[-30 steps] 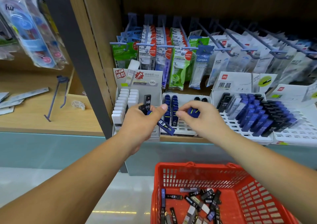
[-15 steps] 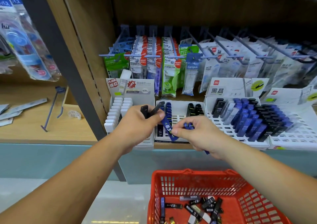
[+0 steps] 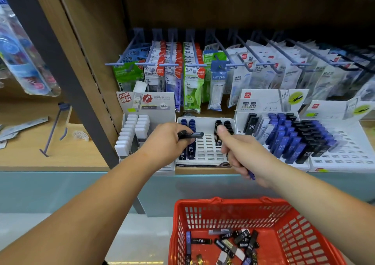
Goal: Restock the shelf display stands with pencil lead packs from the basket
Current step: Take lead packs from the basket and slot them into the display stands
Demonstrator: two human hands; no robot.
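i read the layout this way: the red basket (image 3: 221, 205) sits low, just below the shelf edge, so either hand can dip in and come up to the stands in one short reach. loose lead packs (image 3: 233, 242) lie scattered on its bottom, so plenty of the job remains.

the middle stand (image 3: 205, 153) shows many bare slots between its blue row (image 3: 187, 123) and its black row (image 3: 227, 125); i judge that is where the stock in hand belongs.

the left hand (image 3: 168, 143) hovers over the stand's left side. its grip is closed round a small bundle of dark packs (image 3: 195, 135), one poking out past the thumb toward the slots (a reserve to feed from, i'd guess, rather than a pack about to be slotted).

the right hand (image 3: 241, 153) hangs over the stand's right side. its grip is curled tight round a blue pack (image 3: 252, 176), whose end sticks out under the fist. the thumb points up beside the black row; i cannot tell whether it touches those packs.
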